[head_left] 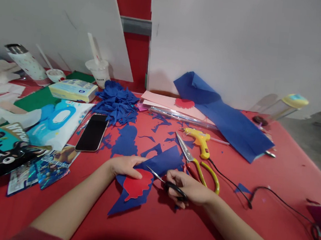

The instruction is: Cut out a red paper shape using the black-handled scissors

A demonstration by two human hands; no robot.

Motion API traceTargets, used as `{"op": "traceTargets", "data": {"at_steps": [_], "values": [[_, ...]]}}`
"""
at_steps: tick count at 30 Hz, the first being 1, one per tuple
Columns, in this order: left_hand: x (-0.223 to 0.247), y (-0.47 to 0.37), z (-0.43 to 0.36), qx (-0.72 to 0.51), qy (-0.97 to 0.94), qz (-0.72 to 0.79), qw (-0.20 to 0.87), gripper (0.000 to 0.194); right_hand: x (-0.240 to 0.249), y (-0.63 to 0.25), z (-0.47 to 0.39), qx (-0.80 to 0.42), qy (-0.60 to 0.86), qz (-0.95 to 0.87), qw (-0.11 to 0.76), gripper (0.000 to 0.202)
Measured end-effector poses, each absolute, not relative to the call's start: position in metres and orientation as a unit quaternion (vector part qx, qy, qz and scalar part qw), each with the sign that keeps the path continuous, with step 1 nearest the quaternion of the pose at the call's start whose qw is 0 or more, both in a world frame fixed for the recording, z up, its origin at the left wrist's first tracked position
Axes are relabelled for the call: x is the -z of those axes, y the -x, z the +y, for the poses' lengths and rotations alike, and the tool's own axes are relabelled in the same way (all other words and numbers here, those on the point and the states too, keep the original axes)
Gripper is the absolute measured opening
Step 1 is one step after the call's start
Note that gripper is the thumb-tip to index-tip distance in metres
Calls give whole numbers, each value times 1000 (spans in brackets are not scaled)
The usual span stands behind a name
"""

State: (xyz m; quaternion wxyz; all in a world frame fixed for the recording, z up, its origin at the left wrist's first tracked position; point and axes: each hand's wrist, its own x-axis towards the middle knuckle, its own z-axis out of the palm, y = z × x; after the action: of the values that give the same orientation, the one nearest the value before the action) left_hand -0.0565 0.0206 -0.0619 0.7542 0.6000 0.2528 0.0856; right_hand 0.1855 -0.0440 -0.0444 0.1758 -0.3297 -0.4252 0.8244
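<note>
My left hand [128, 166] pinches a sheet of blue paper [164, 160] together with a red paper cutout [138, 184] that lies on top of it. The cutout has a scalloped edge and a short stem. In my right hand [180, 185] is a pair of black-handled scissors [176, 190], its blade tips at the blue paper just above the red shape. Part of the paper's edge dips below my right hand. Larger yellow-handled scissors [192, 157] lie just beyond that hand, partly covering a red-handled tool [191, 171].
A yellow glue gun [201, 139] trails a black cord rightward. Blue cut pieces [116, 102] are heaped near a phone [92, 132]. Folded blue paper [224, 115] leans at the back. Wet wipes [59, 121], a cup [98, 71] and a bottle [26, 62] stand left.
</note>
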Motion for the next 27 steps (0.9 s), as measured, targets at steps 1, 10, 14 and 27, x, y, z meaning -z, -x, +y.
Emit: {"op": "traceTargets", "data": {"at_steps": [1,10,14,27], "values": [[62,56,21,-84,-605,246,752,59,44,-186,-44,-823,333,-428,171,42],[66,56,22,-77,-656,218,719,57,43,-182,-42,-811,325,-463,149,46],[65,56,21,-77,-650,216,725,58,44,-182,-42,-809,342,-454,149,44],[59,54,17,-47,-596,200,777,62,37,-187,-39,-793,359,-481,101,42]]}}
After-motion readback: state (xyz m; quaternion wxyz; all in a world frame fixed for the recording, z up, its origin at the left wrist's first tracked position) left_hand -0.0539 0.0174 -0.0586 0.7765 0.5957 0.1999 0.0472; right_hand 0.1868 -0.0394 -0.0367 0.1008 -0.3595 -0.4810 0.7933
